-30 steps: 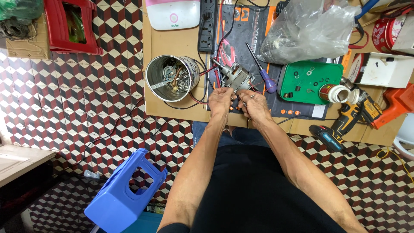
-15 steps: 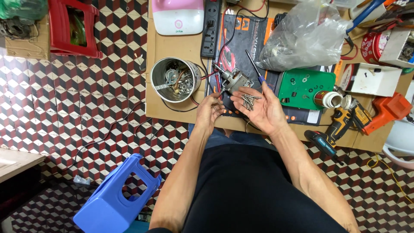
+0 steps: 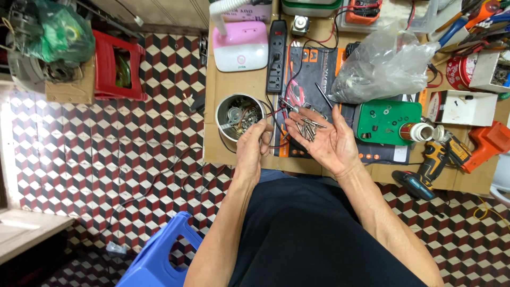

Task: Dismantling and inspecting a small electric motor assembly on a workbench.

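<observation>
My right hand [image 3: 324, 139] is turned palm up over the low table, cupping several small metal screws [image 3: 306, 127]. My left hand [image 3: 252, 148] hovers beside it with fingers curled, just below a round metal tin [image 3: 238, 116] filled with loose metal parts. Whether the left fingers pinch anything is hidden. Behind the palm, red and black wires [image 3: 280, 109] and a small metal part lie on a black work mat [image 3: 313, 58].
A cardboard-covered table [image 3: 218, 149] carries a black power strip [image 3: 277, 56], a pink lamp base [image 3: 240, 49], a clear plastic bag [image 3: 380, 66], a green board [image 3: 381, 121] and a cordless drill [image 3: 433, 165]. A blue stool [image 3: 159, 255] and red stool [image 3: 118, 66] stand on the chequered floor.
Both hands left the small metal device. The right hand opened palm up with screws in it, and the left hand moved left toward the tin.
</observation>
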